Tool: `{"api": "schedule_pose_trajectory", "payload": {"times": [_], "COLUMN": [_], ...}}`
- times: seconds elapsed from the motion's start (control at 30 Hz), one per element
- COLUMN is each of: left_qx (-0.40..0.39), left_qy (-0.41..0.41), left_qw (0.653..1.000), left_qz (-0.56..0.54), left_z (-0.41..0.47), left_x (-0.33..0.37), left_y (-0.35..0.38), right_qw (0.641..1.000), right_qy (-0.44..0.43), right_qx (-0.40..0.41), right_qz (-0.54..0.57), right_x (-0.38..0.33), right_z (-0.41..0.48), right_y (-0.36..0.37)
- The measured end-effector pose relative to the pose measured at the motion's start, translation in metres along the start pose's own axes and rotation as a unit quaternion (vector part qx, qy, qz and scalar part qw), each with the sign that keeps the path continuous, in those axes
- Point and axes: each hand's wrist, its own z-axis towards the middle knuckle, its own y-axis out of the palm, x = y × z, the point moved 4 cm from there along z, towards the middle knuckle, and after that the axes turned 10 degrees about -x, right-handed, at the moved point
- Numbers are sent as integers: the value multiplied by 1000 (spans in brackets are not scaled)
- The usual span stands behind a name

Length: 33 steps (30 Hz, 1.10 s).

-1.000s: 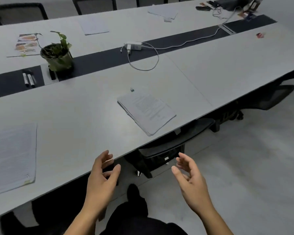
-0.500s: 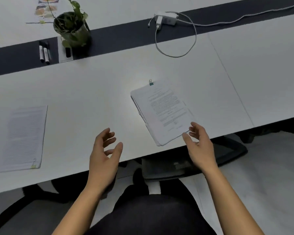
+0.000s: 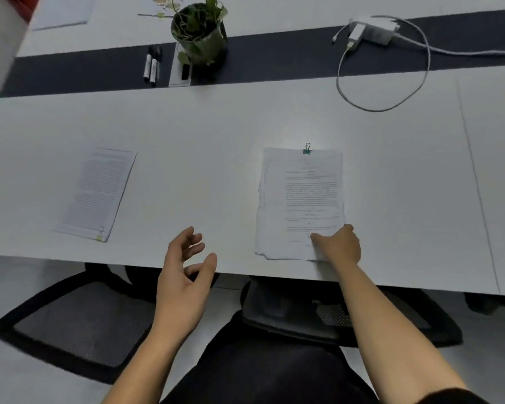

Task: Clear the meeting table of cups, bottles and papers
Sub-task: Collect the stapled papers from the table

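A stack of printed papers (image 3: 301,199), held by a green binder clip (image 3: 307,149) at its far edge, lies flat on the white meeting table (image 3: 201,135) near the front edge. My right hand (image 3: 340,246) is at the stack's near right corner, thumb on top and fingers curled at the edge. My left hand (image 3: 184,275) hovers open over the table's front edge, left of the stack and touching nothing. A second clipped sheaf of paper (image 3: 98,193) lies further left.
A potted plant (image 3: 200,33), two markers (image 3: 151,65) and a white charger (image 3: 370,32) with a looped cable sit along the dark centre strip. Another sheet (image 3: 62,10) lies at the far left. Black chairs (image 3: 79,325) (image 3: 333,313) stand under the front edge.
My right hand has reached forward from below the table edge and closed onto the stack's near right corner. My left hand rose slightly towards the table. The view shifted closer over the papers.
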Motion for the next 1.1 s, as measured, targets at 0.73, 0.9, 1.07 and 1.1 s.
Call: {"api": "schedule_pose_trajectory", "payload": {"times": [0.73, 0.9, 1.07, 1.1], "left_qx": [187, 237, 239, 241], "left_qy": [-313, -437, -486, -473], "left_qw": [930, 866, 800, 795], "left_qz": [43, -50, -257, -293], "left_z": [171, 197, 191, 186], "left_x": [-255, -298, -320, -324], "left_y": [-233, -254, -241, -236], "right_qw": [988, 991, 994, 995], "right_qy": [-53, -55, -68, -69], "right_qx": [-74, -54, -44, -43], "right_qz": [123, 109, 73, 66], "right_x": [-111, -129, -146, -151], "right_z": [-78, -85, -88, -88], "right_y": [176, 200, 230, 234]}}
